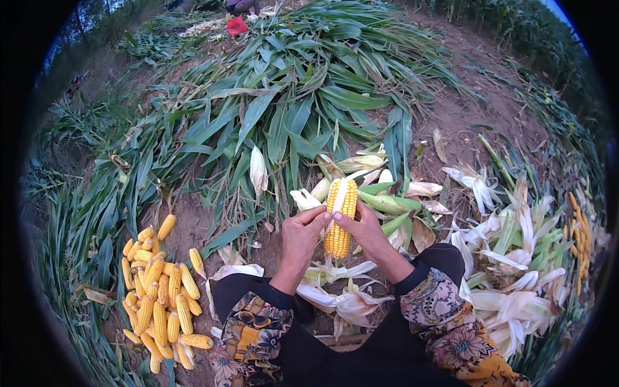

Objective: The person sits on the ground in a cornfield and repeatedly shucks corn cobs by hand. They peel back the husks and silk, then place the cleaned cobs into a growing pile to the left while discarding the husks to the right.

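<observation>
Between both hands I hold a yellow corn ear (340, 237) upright above the ground, in front of my knees. A pale strip of husk (340, 193) lies along its face. My left hand (301, 237) grips the ear from the left, its thumb on the husk strip. From the right, my right hand (370, 234) holds the same ear, its thumb tip close to the left thumb. Just beyond the ear is a small pile of unhusked corn ears (391, 204). Below my hands, loose pale husks (355, 305) lie between my legs.
Husked corn ears (159, 295) form a heap at left. Stripped husks (517, 271) are piled at right, with more yellow ears (578, 237) past them. Cut green corn stalks (290, 111) cover the ground ahead. A person (242, 6) is far off near a red item (236, 25).
</observation>
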A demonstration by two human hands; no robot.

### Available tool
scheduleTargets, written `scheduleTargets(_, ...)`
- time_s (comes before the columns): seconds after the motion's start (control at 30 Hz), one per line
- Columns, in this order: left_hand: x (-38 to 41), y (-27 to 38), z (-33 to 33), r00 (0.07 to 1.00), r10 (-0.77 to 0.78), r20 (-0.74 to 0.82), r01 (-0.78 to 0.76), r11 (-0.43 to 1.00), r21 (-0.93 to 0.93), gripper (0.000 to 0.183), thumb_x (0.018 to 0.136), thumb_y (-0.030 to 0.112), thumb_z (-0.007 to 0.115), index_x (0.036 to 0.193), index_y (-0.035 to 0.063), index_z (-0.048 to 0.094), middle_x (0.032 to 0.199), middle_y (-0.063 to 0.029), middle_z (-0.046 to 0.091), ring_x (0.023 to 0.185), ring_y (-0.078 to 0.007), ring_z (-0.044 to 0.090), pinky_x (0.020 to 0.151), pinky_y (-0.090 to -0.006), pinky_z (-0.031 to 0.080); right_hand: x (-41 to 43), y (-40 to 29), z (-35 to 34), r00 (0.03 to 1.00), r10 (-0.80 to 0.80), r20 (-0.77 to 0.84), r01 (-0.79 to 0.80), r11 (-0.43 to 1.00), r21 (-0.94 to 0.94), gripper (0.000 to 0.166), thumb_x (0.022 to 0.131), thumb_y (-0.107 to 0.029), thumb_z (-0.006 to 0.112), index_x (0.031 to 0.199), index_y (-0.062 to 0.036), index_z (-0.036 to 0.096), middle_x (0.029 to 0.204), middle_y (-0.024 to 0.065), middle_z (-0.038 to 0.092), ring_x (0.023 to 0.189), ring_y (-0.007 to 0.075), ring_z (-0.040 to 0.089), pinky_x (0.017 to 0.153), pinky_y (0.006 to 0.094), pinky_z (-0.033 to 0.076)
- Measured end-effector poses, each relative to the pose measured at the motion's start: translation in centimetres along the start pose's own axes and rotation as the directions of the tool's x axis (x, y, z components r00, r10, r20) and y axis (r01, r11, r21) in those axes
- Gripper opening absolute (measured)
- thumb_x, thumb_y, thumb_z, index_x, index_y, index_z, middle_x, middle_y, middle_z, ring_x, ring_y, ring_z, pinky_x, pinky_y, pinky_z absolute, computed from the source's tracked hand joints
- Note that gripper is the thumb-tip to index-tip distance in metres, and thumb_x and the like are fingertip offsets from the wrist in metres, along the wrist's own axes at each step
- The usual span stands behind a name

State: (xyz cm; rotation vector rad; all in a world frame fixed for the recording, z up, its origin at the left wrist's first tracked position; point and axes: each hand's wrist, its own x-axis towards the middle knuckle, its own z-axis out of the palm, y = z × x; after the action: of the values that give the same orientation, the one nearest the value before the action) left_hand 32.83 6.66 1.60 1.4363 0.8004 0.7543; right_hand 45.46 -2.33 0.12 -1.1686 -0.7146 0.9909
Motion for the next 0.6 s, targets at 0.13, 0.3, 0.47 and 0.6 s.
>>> scheduleTargets(0.13,0.2,0.0,0.3,0.999,-0.027,0.028,0.032,0.984,-0.176,0.014,0.086,0.006,0.067,0.097,-0.0037,0.069,0.082,-0.0054,0.068,0.068,-0.0084,0.061,0.063,-0.0212,0.051,-0.1,-0.5,-0.4,0.999,0.031,-0.020,-0.029,0.995,0.090,0.055,0.088,-0.032,0.067,0.125,0.0043,0.048,0.107,0.0104,0.062,0.093,0.0144,0.062,0.081,0.0283,0.051)
scheduleTargets(0.3,0.4,0.7,0.4,0.989,-0.103,0.107,0.126,0.965,-0.231,0.028,0.088,0.014,0.067,0.110,-0.0038,0.063,0.089,-0.0055,0.066,0.074,-0.0094,0.062,0.066,-0.0221,0.053,0.0,-0.9,-0.4,0.994,0.111,0.016,-0.109,0.931,0.349,0.042,0.091,-0.025,0.061,0.120,0.0031,0.051,0.101,0.0083,0.063,0.084,0.0127,0.063,0.074,0.0267,0.052)
scheduleTargets(0.47,-0.2,1.3,-0.1,0.911,-0.219,0.349,0.252,0.966,-0.053,0.043,0.088,0.026,0.069,0.117,-0.0046,0.058,0.096,-0.0055,0.065,0.083,-0.0083,0.062,0.067,-0.0237,0.052,0.1,-1.5,-0.9,0.997,0.071,-0.021,-0.059,0.930,0.364,0.040,0.093,-0.028,0.053,0.119,0.0015,0.050,0.097,0.0105,0.063,0.079,0.0147,0.064,0.068,0.0270,0.054)
scheduleTargets(0.6,-0.4,1.2,-0.3,0.801,-0.344,0.490,0.376,0.926,0.036,0.030,0.088,0.021,0.068,0.107,-0.0030,0.063,0.080,-0.0046,0.066,0.064,-0.0091,0.062,0.054,-0.0218,0.051,0.0,-2.0,-1.4,0.999,0.051,-0.003,-0.048,0.960,0.277,0.036,0.092,-0.028,0.053,0.112,0.0014,0.051,0.087,0.0114,0.063,0.071,0.0168,0.064,0.064,0.0272,0.054)
